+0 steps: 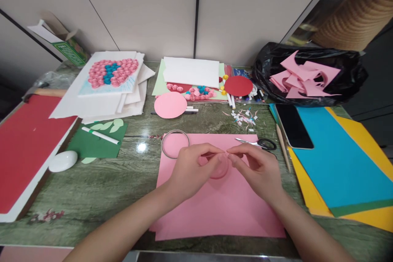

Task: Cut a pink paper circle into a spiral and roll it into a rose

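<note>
Above a stack of pink paper sheets (215, 217), my left hand (196, 166) and my right hand (259, 168) meet fingertip to fingertip. Both pinch a thin pink paper strip, whose curled, ring-like part (221, 172) hangs between them. My fingers hide some of it. Beyond my left hand, a round metal ring (163, 147) lies partly on the pink sheets. Black-handled scissors (265, 144) rest just behind my right hand, their blades over the sheets' back edge.
A pink paper circle (170, 105) and a red circle (238, 86) lie behind. At right are a phone (294, 125), a wooden stick (282, 147) and blue paper (346, 168). Pink scraps (307, 75) fill a black bag. Leftward is a rolled-flower picture (112, 73).
</note>
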Available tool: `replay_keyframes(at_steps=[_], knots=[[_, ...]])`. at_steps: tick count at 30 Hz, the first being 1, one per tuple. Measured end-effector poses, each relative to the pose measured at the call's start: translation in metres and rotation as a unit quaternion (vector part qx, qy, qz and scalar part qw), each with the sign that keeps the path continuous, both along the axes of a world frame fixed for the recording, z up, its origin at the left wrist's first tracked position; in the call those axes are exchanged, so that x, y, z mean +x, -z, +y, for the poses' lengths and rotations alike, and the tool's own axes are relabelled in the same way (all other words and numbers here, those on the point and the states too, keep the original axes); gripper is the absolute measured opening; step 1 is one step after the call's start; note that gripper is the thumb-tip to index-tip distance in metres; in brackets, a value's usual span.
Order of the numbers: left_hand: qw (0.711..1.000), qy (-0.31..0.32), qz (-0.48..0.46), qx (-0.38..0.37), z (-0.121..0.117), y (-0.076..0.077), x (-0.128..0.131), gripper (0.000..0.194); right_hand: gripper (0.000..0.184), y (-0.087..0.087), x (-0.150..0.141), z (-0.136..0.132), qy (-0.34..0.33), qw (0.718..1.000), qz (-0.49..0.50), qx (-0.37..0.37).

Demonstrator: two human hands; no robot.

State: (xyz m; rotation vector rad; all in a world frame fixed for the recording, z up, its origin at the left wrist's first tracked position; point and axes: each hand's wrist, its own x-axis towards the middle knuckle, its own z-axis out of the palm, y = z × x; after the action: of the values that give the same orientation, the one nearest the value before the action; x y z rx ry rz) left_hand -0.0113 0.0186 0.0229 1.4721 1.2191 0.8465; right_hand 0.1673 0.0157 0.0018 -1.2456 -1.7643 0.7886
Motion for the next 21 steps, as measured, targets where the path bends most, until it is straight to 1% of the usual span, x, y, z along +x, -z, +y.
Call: replay_keyframes(at_steps=[11, 21], knots=[[1.0, 0.004, 0.007, 0.002, -0.0023, -0.0018, 0.0014, 0.014, 0.012, -0.0016, -0.0007, -0.0002, -0.003, 1.0, 0.005, -0.006], [0.999, 0.006, 0.032, 0.008, -0.0022, -0.0016, 0.0016, 0.014, 0.01, -0.001, -0.002, 0.0001, -0.004, 1.0, 0.009, -0.008]])
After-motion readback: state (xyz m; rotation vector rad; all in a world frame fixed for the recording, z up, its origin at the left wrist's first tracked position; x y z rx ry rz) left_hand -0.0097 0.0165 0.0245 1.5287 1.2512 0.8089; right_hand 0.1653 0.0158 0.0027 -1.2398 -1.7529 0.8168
